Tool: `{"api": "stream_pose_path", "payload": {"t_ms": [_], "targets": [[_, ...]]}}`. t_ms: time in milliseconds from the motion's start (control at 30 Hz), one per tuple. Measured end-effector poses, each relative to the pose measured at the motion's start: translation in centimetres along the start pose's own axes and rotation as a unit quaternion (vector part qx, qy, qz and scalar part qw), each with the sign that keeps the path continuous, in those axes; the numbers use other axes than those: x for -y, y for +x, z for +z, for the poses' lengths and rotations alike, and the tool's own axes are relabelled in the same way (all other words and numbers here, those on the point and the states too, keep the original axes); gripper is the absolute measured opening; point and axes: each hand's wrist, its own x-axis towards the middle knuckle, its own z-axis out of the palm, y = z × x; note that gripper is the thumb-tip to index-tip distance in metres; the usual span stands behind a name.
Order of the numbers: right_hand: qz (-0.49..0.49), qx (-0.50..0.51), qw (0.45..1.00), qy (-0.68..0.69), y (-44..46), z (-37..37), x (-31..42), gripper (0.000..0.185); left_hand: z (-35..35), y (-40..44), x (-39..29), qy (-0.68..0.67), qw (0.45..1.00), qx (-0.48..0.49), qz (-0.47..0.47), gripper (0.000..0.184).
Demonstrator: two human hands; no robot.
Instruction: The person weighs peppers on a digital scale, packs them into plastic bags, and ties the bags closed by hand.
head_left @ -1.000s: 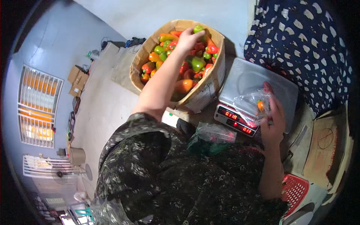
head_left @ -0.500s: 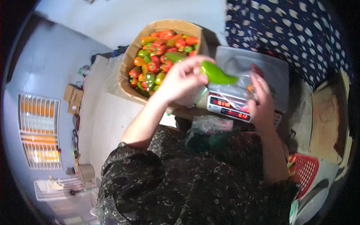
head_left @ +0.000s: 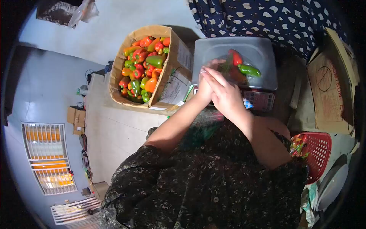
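Note:
My left hand [head_left: 206, 84] and my right hand [head_left: 227, 97] are pressed together at the near left side of a digital scale [head_left: 263, 82]. The right hand's fingers lie across the left hand, and what is between them is hidden. Beyond them, on the scale's grey tray, rests a clear plastic bag [head_left: 247, 81], its left end close to my hands. A green pepper [head_left: 249, 70] and a red pepper [head_left: 236, 57] show at the bag, with a darker reddish one partly covered. My hands block the scale's display; part of its keypad [head_left: 260, 100] shows.
A tall cardboard box [head_left: 179, 57] full of red, orange and green peppers [head_left: 140, 70] stands left of the scale. Dark patterned cloth [head_left: 274, 19] hangs behind. At right are an open carton [head_left: 328, 91] and a red basket [head_left: 317, 152] with colourful packets.
The green pepper has gone from my left hand to the bag on the scale tray. My hands have come together, and the view has shifted, so box and scale sit further left.

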Motion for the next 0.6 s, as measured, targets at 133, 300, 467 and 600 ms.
{"api": "stream_pose_path", "payload": {"t_ms": [133, 300, 467, 600], "targets": [[-0.041, -0.045, 0.998, -0.024, -0.4, 0.9, -0.6, 0.059, 1.1, 0.7, -0.6, 0.072, 0.997, 0.017, 0.017, 0.037], [-0.049, 0.001, 0.998, -0.030, -1.1, 2.3, 0.4, 0.049, 2.7, 2.2, -1.5, -0.019, 0.991, 0.022, -0.129, 0.050], [-0.060, -0.024, 0.998, -0.003, -0.8, 1.8, 0.7, 0.049, 2.7, 1.0, 0.0, 0.166, 0.985, 0.018, 0.053, 0.069], [-0.045, -0.017, 0.998, 0.043, -0.6, 1.3, 1.0, 0.063, 3.0, 1.7, -1.8, 0.010, 0.981, 0.030, -0.192, 0.076]]}}
